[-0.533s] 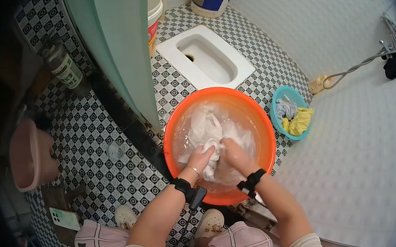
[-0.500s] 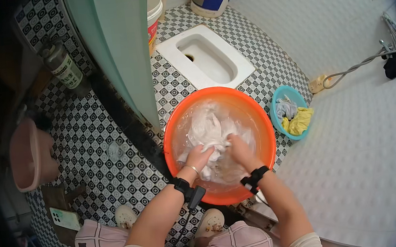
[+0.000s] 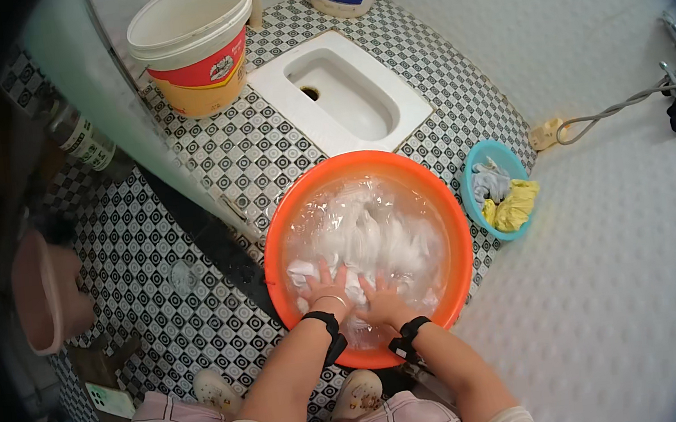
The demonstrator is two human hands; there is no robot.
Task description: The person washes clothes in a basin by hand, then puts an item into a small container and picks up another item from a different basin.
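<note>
A large orange basin [image 3: 274, 255] on the tiled floor holds water and a white garment [image 3: 365, 229] that lies spread and partly under the surface. My left hand [image 3: 328, 284] rests on the near left part of the cloth, fingers spread. Close beside it my right hand [image 3: 382, 299] also lies on the wet cloth with its fingers apart, near the basin's front. Neither hand grips the fabric. Each wrist wears a black strap.
A small turquoise basin [image 3: 468, 197] with grey and yellow cloths stands at the right. Beyond the orange basin is a white squat toilet [image 3: 410, 113]. A red-and-yellow bucket [image 3: 199, 69] stands far left; a pink tub [image 3: 50, 295] and a phone [image 3: 111, 400] are nearer left.
My hands have let go of the bunched garment and moved nearer to me, opening flat on it. The cloth has spread out in the water. The view has shifted, revealing more of the bucket.
</note>
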